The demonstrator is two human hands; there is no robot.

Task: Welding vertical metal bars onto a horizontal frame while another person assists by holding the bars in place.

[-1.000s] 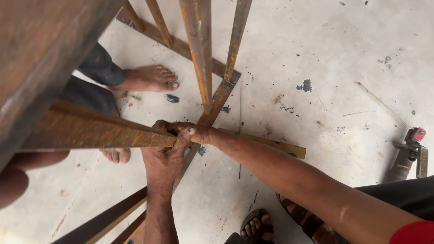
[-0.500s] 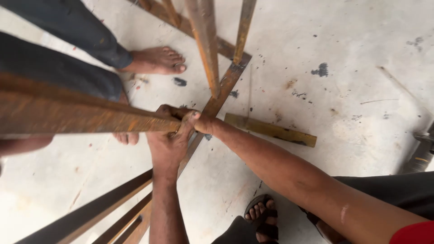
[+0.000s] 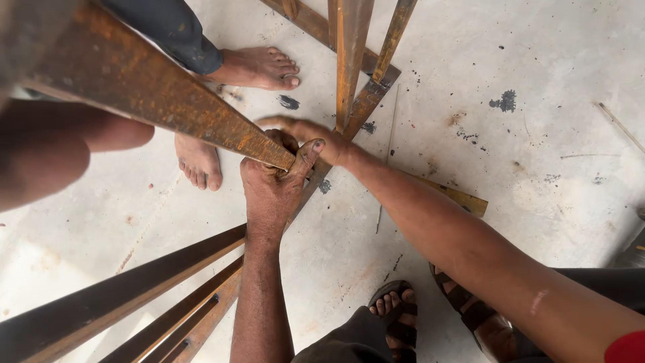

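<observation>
My left hand is clenched around the end of a rusty steel angle bar that runs up to the upper left. My right hand reaches in from the lower right and grips the same joint, its thumb pressed against the left hand. Several other rusty bars meet at this spot: two run up, others run down left. My sandalled feet stand below on the concrete floor.
Another person's bare feet stand close beyond the joint, and an arm shows at the left edge. A flat rusty bar lies on the stained concrete floor. A dark tool edge shows at the far right.
The view has moved closer to the joint. The bar in my left hand now slopes steeply up to the left. Both hands keep their grip.
</observation>
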